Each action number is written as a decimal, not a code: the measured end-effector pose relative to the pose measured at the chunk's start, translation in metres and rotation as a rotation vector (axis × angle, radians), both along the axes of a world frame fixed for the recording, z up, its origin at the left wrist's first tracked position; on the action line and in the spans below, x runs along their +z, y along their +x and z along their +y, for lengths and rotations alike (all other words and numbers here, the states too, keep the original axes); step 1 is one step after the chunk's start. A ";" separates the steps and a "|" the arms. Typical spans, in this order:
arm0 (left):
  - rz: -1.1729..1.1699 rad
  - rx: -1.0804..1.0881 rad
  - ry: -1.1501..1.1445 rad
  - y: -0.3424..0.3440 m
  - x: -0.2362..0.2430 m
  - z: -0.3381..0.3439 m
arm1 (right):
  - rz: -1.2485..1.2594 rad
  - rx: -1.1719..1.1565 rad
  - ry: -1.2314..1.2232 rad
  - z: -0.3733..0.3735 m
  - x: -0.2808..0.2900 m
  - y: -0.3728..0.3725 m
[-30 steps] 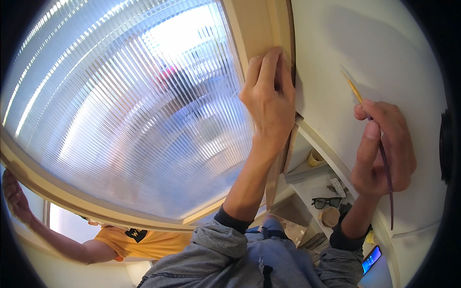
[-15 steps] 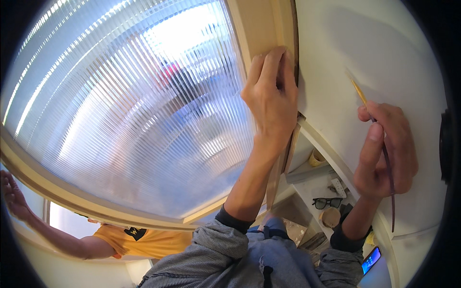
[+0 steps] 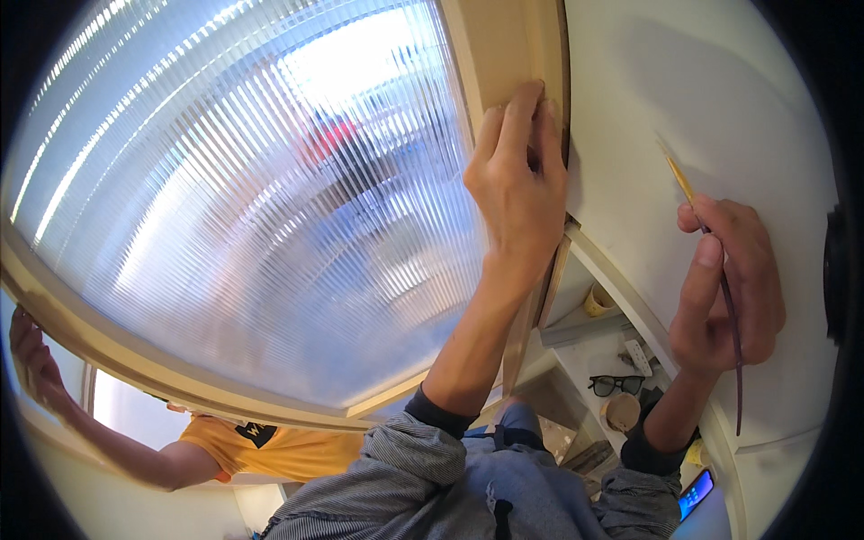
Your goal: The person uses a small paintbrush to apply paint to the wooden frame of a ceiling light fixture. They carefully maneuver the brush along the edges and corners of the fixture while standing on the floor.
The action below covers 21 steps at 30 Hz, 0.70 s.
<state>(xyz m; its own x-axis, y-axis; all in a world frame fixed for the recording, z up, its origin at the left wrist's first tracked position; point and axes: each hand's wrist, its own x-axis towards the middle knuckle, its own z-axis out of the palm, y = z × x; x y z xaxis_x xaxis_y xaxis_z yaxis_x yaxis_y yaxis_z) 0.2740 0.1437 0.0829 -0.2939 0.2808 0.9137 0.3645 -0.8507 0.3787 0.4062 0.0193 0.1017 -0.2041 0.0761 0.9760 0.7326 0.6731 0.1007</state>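
My right hand (image 3: 733,288) holds a thin paintbrush (image 3: 727,297) with a dark handle, pinched between thumb and fingers. The brush's pale tip points up toward the white wall (image 3: 684,81); whether it touches cannot be told. My left hand (image 3: 517,175) is raised against the pale wooden frame (image 3: 504,54) of a large ribbed glass panel (image 3: 288,207). Its fingers are bent and drawn together at the frame's right edge, near the wall. Anything small between those fingertips is hidden from view.
At left, another person in a yellow shirt (image 3: 297,452) reaches a hand (image 3: 38,360) to the frame's lower edge. Below lie sunglasses (image 3: 616,385), a round cup (image 3: 621,410), a white power strip (image 3: 639,355), another container (image 3: 598,301) and a lit phone (image 3: 695,493).
The frame and my left hand appear slightly farther right. The other person's hand has come up to the frame's edge. My right hand keeps its hold on the paintbrush, nearly still.
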 end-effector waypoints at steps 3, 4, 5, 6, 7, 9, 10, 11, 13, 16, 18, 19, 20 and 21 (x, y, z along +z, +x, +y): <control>0.043 0.066 0.034 -0.001 0.001 0.001 | 0.033 0.015 0.009 0.001 -0.001 -0.002; 0.050 0.091 0.047 -0.002 0.001 0.002 | 0.041 0.018 0.010 0.002 -0.002 -0.002; 0.046 0.086 0.057 -0.001 0.001 0.004 | 0.036 0.015 0.011 0.002 -0.001 -0.001; 0.042 0.082 0.066 -0.001 0.000 0.006 | 0.035 0.014 0.012 0.002 -0.001 -0.001; 0.038 0.077 0.076 -0.001 -0.001 0.007 | 0.035 0.012 0.013 0.002 -0.002 -0.001; 0.044 0.081 0.077 -0.001 -0.002 0.007 | 0.041 0.012 0.018 0.003 -0.002 -0.001; 0.047 0.083 0.078 -0.001 -0.002 0.007 | 0.042 0.011 0.022 0.003 -0.003 -0.001; 0.052 0.086 0.080 -0.001 -0.002 0.007 | 0.039 0.009 0.028 0.004 -0.003 -0.001; 0.061 0.092 0.084 -0.002 -0.001 0.006 | 0.036 0.003 0.032 0.005 -0.002 0.000; 0.052 0.098 0.094 -0.005 -0.002 0.010 | 0.031 0.004 0.045 0.006 0.002 -0.005; -0.013 0.062 0.073 -0.003 0.001 0.007 | 0.032 0.012 0.060 0.008 0.005 -0.007; -0.046 0.044 0.062 -0.003 0.002 0.006 | 0.030 0.018 0.056 0.008 0.006 -0.007; -0.019 0.050 0.057 -0.003 0.002 0.006 | 0.025 0.015 0.029 0.006 0.003 -0.005; 0.008 0.057 0.052 -0.004 0.002 0.006 | 0.022 0.008 0.017 0.005 0.002 -0.004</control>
<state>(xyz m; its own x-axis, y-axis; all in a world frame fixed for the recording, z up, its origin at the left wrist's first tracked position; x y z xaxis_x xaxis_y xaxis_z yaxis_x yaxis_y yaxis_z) 0.2704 0.1495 0.0852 -0.3009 0.2157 0.9289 0.4158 -0.8470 0.3313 0.4024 0.0244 0.1033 -0.1831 0.0584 0.9814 0.7294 0.6774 0.0958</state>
